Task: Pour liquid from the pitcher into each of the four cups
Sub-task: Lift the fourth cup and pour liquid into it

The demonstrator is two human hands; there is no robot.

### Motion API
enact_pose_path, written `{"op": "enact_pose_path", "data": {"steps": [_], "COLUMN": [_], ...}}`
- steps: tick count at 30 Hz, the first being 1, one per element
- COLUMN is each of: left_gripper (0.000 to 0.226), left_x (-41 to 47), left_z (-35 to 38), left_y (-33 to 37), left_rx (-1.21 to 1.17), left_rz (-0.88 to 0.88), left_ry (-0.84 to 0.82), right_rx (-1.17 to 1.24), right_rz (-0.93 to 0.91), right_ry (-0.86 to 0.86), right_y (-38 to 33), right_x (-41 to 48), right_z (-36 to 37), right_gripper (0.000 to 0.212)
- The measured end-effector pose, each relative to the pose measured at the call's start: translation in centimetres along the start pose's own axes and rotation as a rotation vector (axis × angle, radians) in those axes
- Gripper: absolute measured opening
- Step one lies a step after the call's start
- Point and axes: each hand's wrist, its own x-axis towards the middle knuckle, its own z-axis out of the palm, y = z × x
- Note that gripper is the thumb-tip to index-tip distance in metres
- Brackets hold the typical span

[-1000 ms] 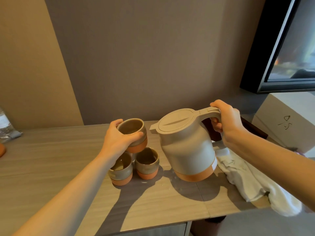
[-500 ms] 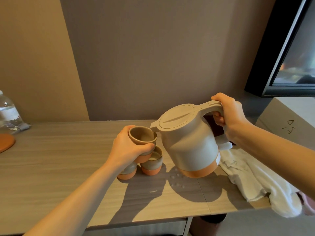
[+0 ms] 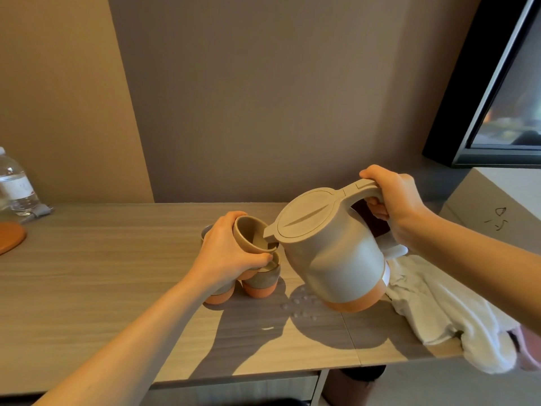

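Note:
My right hand (image 3: pixel 393 205) grips the handle of the grey pitcher (image 3: pixel 330 250) with an orange base, lifted off the table and tilted left. Its spout sits over the rim of a grey-and-orange cup (image 3: pixel 251 237) that my left hand (image 3: pixel 227 253) holds in the air, tipped toward the pitcher. Liquid shows inside that cup. Below my hand two more cups stand on the table, one (image 3: pixel 260 281) in plain sight and one (image 3: pixel 219 294) partly hidden by my wrist. The rim of another cup (image 3: pixel 205 230) peeks out behind my left hand.
A crumpled white cloth (image 3: pixel 439 315) lies at the right end of the wooden table (image 3: pixel 87 273), hanging over its edge. Water drops (image 3: pixel 301 306) dot the tabletop under the pitcher. A water bottle (image 3: pixel 16 183) and an orange disc (image 3: pixel 10 238) sit far left. A dark screen (image 3: pixel 497 98) hangs at the right.
The held cup has moved right and tilted under the spout. The pitcher has risen and tipped further left, its spout now over the cup's rim.

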Motion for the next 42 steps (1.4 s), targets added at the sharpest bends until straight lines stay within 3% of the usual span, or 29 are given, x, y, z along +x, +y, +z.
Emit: {"op": "enact_pose_path", "data": {"steps": [42], "left_gripper": [0.076], "left_x": [-2.4], "left_z": [0.9], "left_y": [1.1], "left_rx": [0.007], "left_rz": [-0.015], "left_ry": [-0.037], "right_rx": [-0.355], "right_rz": [-0.260], "right_ry": [-0.101], "right_y": [-3.5], "right_x": [1.0], "right_z": [2.2], "right_gripper": [0.033]}}
